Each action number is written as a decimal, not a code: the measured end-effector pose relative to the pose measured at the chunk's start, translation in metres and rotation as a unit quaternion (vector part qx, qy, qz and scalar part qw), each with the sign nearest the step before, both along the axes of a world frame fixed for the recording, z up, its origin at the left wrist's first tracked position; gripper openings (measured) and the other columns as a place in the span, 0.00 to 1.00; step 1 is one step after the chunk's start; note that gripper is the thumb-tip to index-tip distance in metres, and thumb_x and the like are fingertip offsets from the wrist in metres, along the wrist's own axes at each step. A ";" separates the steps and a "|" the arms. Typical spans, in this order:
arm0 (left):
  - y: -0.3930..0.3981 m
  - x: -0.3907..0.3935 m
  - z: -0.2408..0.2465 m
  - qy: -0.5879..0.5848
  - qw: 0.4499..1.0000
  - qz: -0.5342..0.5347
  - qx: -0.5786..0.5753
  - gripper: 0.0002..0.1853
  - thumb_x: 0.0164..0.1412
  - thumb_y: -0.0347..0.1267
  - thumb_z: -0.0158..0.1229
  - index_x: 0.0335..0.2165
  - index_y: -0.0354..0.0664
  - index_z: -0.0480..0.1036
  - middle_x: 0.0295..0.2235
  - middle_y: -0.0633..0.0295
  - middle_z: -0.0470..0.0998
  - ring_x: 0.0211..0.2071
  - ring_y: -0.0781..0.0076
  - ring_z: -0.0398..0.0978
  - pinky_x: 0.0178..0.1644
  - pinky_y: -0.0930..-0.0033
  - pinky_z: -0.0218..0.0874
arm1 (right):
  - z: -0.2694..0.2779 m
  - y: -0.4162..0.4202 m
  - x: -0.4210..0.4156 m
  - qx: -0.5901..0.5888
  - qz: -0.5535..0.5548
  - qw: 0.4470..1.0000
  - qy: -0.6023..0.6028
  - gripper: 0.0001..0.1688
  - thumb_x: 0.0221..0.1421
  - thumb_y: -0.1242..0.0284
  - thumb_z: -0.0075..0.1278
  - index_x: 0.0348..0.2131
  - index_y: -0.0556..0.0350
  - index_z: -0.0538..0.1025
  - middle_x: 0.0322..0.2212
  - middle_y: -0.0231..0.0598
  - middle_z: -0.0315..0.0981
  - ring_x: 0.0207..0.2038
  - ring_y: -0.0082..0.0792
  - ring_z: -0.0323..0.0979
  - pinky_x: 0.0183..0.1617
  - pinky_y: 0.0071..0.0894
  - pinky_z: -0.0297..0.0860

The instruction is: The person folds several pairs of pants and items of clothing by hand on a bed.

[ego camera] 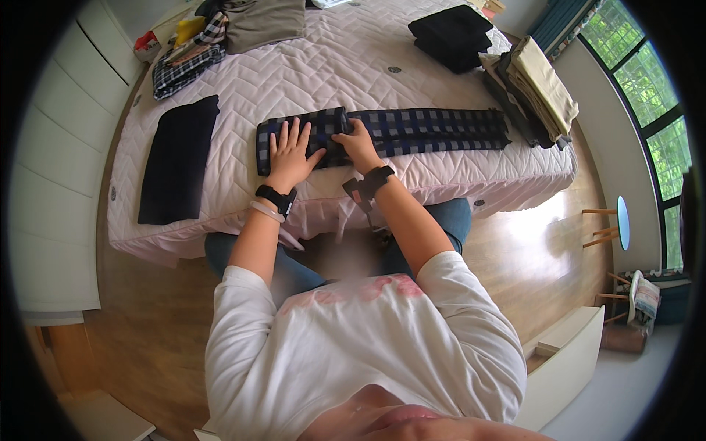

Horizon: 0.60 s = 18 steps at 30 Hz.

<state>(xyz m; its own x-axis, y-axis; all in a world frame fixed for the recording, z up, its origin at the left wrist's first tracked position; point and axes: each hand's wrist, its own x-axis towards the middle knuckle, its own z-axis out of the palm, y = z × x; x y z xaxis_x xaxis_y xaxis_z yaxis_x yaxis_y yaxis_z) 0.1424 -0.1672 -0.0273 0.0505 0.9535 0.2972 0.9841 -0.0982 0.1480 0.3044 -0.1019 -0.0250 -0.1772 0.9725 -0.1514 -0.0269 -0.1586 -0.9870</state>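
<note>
A long garment in dark blue, black and grey plaid (436, 131) lies across the near side of the bed, its left portion folded over on itself. My left hand (291, 154) rests flat on that folded portion, fingers spread and holding nothing. At the right edge of the fold, my right hand (358, 144) pinches the cloth between thumb and curled fingers. From there the rest of the garment runs right as a narrow, flat strip. Both wrists wear black bands, and a pale bangle circles the left one.
Left on the quilted pink bedspread (325, 60) lies a folded black garment (179, 160). Plaid clothes (187, 69) and a grey-brown garment (265, 25) lie at the far left. Black folded cloth (452, 36) and a stack topped by beige trousers (543, 82) sit at the right.
</note>
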 end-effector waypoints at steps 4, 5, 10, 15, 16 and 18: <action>-0.009 0.013 0.021 -0.003 1.000 0.000 -0.025 0.47 0.43 0.56 0.57 0.57 0.48 0.50 0.59 0.53 0.47 0.60 0.46 0.41 0.59 0.41 0.30 | -0.008 0.003 0.004 0.020 0.029 0.999 0.035 0.29 0.47 0.68 0.52 0.48 0.55 0.62 0.30 0.37 0.68 0.29 0.27 0.67 0.28 0.25 0.65; -0.008 0.021 0.027 -0.029 0.999 -0.001 -0.023 0.49 0.40 0.55 0.59 0.57 0.47 0.50 0.58 0.52 0.49 0.59 0.43 0.43 0.58 0.40 0.31 | -0.012 0.006 0.004 0.034 0.039 0.997 0.055 0.29 0.50 0.65 0.51 0.50 0.55 0.62 0.33 0.38 0.69 0.32 0.28 0.68 0.32 0.27 0.66; -0.003 0.026 0.055 -0.288 0.958 -0.011 0.019 0.41 0.39 0.38 0.63 0.53 0.45 0.55 0.46 0.49 0.67 0.47 0.45 0.65 0.49 0.47 0.54 | 0.041 -0.022 0.000 -0.062 0.281 0.917 0.276 0.38 0.59 0.49 0.30 0.57 0.58 0.51 0.53 0.41 0.56 0.55 0.33 0.55 0.57 0.33 0.52; -0.015 -0.021 0.075 -0.378 0.904 0.021 0.200 0.18 0.46 0.19 0.46 0.39 0.38 0.70 0.32 0.49 0.76 0.36 0.60 0.74 0.40 0.69 0.62 | 0.059 -0.023 0.003 0.090 0.227 0.964 0.108 0.32 0.56 0.56 0.41 0.54 0.57 0.58 0.49 0.42 0.63 0.51 0.35 0.61 0.54 0.33 0.56; -0.022 -0.040 0.083 -0.421 0.868 0.006 0.263 0.17 0.47 0.20 0.48 0.39 0.38 0.70 0.32 0.54 0.76 0.35 0.66 0.73 0.41 0.71 0.61 | 0.052 -0.018 0.013 0.171 0.210 0.962 0.039 0.30 0.54 0.59 0.45 0.52 0.57 0.62 0.46 0.41 0.65 0.50 0.34 0.62 0.53 0.32 0.57; -0.039 -0.105 0.073 -0.523 0.780 0.144 0.313 0.15 0.53 0.29 0.55 0.40 0.34 0.68 0.36 0.57 0.74 0.36 0.69 0.70 0.43 0.71 0.59 | 0.052 -0.014 0.040 0.305 0.154 0.934 -0.108 0.26 0.49 0.67 0.52 0.48 0.58 0.67 0.43 0.41 0.69 0.47 0.33 0.65 0.50 0.32 0.61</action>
<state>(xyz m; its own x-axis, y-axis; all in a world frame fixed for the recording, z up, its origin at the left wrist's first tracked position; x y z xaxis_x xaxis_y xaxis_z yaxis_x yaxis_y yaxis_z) 0.0372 -0.2060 0.0452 -0.7211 0.5323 0.4435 0.3521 -0.2699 0.8962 0.3446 -0.1162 0.0266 -0.4914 0.7973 0.3504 0.1373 0.4682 -0.8729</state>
